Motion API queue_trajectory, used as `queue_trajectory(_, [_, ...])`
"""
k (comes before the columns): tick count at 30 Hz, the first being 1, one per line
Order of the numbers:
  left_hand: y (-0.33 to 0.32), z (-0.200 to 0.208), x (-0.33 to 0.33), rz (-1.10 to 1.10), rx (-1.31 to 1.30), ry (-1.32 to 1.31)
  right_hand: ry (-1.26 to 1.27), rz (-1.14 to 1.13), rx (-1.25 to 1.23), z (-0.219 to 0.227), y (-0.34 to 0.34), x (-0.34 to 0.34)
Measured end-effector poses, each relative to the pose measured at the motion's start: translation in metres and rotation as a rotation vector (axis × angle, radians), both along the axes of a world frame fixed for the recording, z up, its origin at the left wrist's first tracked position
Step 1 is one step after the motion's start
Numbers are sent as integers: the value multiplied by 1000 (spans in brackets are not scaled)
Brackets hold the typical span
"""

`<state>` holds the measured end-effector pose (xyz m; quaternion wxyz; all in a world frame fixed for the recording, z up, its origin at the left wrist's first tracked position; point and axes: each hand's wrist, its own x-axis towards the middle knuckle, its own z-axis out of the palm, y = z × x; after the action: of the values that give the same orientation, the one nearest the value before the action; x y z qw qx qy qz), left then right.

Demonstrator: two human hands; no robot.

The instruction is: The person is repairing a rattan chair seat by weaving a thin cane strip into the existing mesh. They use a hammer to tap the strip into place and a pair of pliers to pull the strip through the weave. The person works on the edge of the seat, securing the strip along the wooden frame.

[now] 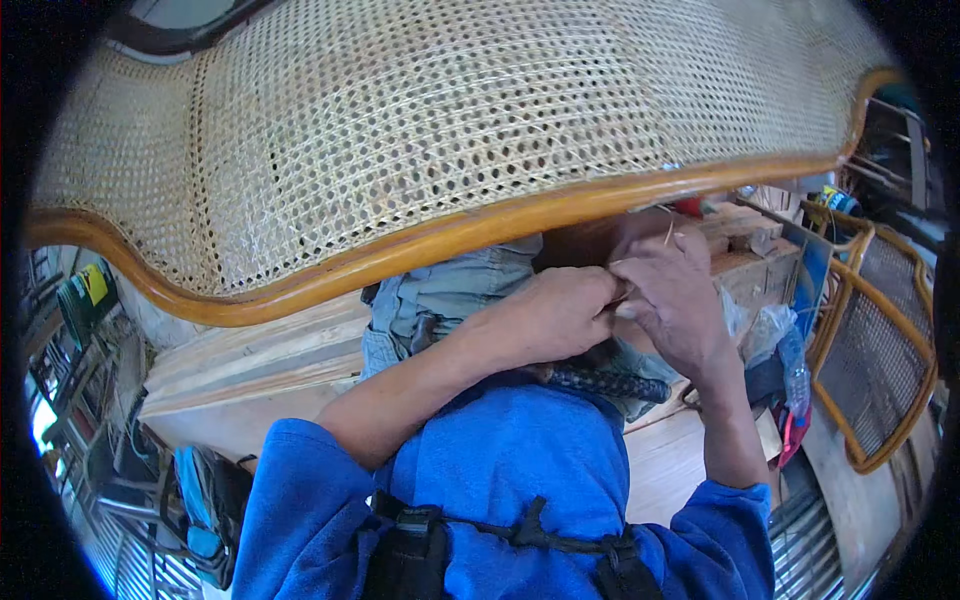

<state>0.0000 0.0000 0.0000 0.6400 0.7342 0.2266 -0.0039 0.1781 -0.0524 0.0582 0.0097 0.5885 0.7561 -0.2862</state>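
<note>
Head view. Your left hand [545, 315] and right hand [675, 300] meet just under the curved wooden frame rail [480, 232] of the woven cane panel [450, 110], near the rail's right end. Both hands are closed narrow, fingertips pinched together on a thin pale cane strand [668, 232]; only a short tip shows, rising above your right knuckles toward the rail. Strand's long axis: roughly upright, pointing at the rail's underside. The right hand is the nearer to the exposed tip; the left comes in from the left, touching the right at the pinch. A dark-handled tool [610, 384] lies across your lap, just below both hands, untouched. Wooden planks [250, 365] lie left.
</note>
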Motion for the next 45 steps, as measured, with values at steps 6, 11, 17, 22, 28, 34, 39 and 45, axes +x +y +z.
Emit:
queue_trajectory(6, [-9, 23, 0, 169, 58, 50, 58, -47, -38, 20, -26, 26])
queue_trajectory(11, [7, 40, -44, 234, 205, 123, 103, -576, 309, 26, -3, 56])
queue_trajectory(17, [-31, 68, -87, -324, 269, 177, 444, -878, 195, 20, 22, 68])
queue_trajectory(22, [-34, 60, -66, -324, 9, 3, 503, -755, 247, 2, -13, 28])
queue_trajectory(28, [-43, 53, -67, -260, -314, 7, 200, -1193, -56, 3, -143, 72])
queue_trajectory(34, [-58, 58, -57, -73, -414, 66, -52, -1297, -500, -62, -299, 39])
queue_trajectory(39, [-63, 47, -58, 360, -763, 65, -77, -1374, -148, -99, -325, -24])
queue_trajectory(45, [-42, 50, -44, 565, -716, -91, -142, -1438, 27, -99, -313, -30])
